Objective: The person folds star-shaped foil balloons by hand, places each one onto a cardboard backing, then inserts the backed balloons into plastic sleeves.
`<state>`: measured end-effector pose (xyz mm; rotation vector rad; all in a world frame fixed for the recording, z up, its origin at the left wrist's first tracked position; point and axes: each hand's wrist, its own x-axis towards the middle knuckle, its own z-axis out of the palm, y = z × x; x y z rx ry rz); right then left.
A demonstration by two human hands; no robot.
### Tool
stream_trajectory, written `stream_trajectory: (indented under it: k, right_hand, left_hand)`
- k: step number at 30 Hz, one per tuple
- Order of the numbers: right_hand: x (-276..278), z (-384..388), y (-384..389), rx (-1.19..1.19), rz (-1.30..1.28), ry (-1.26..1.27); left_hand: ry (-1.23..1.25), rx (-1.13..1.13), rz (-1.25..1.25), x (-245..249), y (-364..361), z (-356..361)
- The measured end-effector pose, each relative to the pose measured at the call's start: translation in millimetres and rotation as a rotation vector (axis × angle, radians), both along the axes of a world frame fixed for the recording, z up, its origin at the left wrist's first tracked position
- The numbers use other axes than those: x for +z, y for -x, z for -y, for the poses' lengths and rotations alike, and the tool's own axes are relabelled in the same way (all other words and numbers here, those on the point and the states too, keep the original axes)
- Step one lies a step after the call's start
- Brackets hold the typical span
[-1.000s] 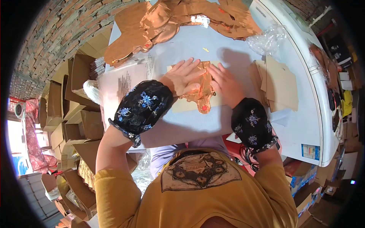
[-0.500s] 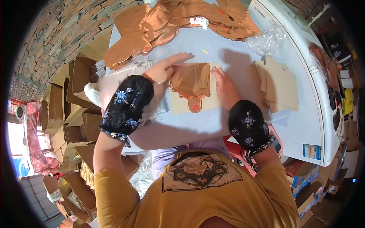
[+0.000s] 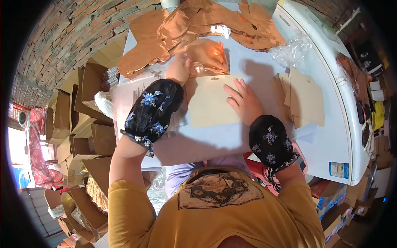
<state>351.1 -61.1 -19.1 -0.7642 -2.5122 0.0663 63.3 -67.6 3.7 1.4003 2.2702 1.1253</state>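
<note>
Wears a mustard shirt (image 3: 223, 219) with a dark printed panel, nearest the camera. Faces a pale table (image 3: 231, 134), both forearms in black sleeve covers (image 3: 153, 111) embroidered with blue and white flowers. Lays the right hand (image 3: 248, 103) on the right part of a beige card (image 3: 211, 103), fingers loosely spread and a little bent, grasping nothing. Shows the card flat on the table, with a small slot near its far edge. Has printed clear plastic (image 3: 138, 84) to the left, partly beneath the left forearm. Has a stack of beige cards (image 3: 306, 99) to the right, apart from the right hand. Holds a copper foil piece (image 3: 206, 53) with the left hand (image 3: 180, 69), closed at the left edge, just beyond the card; cannot tell how far around or how tightly, with fingertips partly hidden and foil blurred. Shows crumpled clear plastic (image 3: 291, 47) farther right, then a heap of copper foil (image 3: 149, 41) along the far side of the table. Ends at a brick wall (image 3: 66, 49) behind.
</note>
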Motion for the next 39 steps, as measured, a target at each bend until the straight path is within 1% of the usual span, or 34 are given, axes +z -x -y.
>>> stream_trajectory:
  k: [3, 4, 7, 11, 14, 17, 20, 23, 26, 28, 29, 30, 33, 34, 37, 39]
  right_hand:
    - [-3.4, 0.3, 0.5, -0.003, 0.003, -0.018]
    - [-1.4, 1.0, 0.5, -0.002, 0.005, -0.016]
    - [0.8, 1.8, 1.6, -0.008, 0.012, -0.005]
    - [2.8, 2.5, 0.1, -0.017, 0.068, 0.047]
    - [2.1, 3.1, -0.7, -0.028, 0.081, 0.037]
    - [2.6, 2.1, 1.8, -0.027, 0.061, -0.027]
    - [5.6, -1.9, 4.8, -0.017, 0.069, -0.035]
    - [5.2, -3.9, 6.1, -0.02, 0.083, 0.035]
    - [2.4, -5.4, 7.1, -0.022, 0.076, -0.082]
    - [0.1, -5.4, 7.3, -0.028, 0.074, -0.091]
    - [-0.3, -5.2, 7.2, -0.035, 0.073, -0.096]
    - [0.1, -5.2, 7.1, -0.037, 0.076, -0.1]
    - [1.2, -4.5, 7.1, -0.035, 0.083, -0.106]
    - [0.4, -4.0, 7.4, -0.038, 0.08, -0.106]
    - [1.3, -4.0, 7.1, -0.04, 0.062, -0.101]
    - [2.2, -4.7, 7.0, -0.037, 0.052, -0.099]
  left_hand:
    - [-0.077, -0.167, -0.051, -9.2, 10.9, 11.3]
    - [-0.247, -0.298, -0.242, -9.6, 8.6, 20.4]
    - [-0.3, -0.522, -0.452, -5.4, 6.6, 27.5]
    - [-0.063, -0.554, -0.65, -17.0, 8.4, 15.6]
    - [0.061, -0.537, -0.62, -7.8, 4.3, 14.4]
    - [0.065, -0.562, -0.639, -6.3, 8.6, 10.8]
    - [0.11, -0.544, -0.641, -3.5, 5.7, 11.4]
    - [0.08, -0.547, -0.652, -6.9, 6.9, 11.6]
    - [-0.052, -0.57, -0.545, -11.5, 11.0, 8.6]
    - [-0.208, -0.388, -0.488, -15.3, 19.2, -5.5]
    - [-0.285, -0.3, -0.457, 2.6, 12.7, -5.6]
    - [-0.037, -0.294, -0.407, 23.2, 9.2, -7.2]
    - [0.037, -0.178, -0.282, 4.1, 19.8, -37.4]
    - [-0.042, -0.119, -0.221, 7.0, 16.8, -40.3]
    - [0.013, -0.168, 0.11, 20.5, 11.2, -46.3]
    - [0.048, -0.332, 0.203, 0.8, 33.7, -69.6]
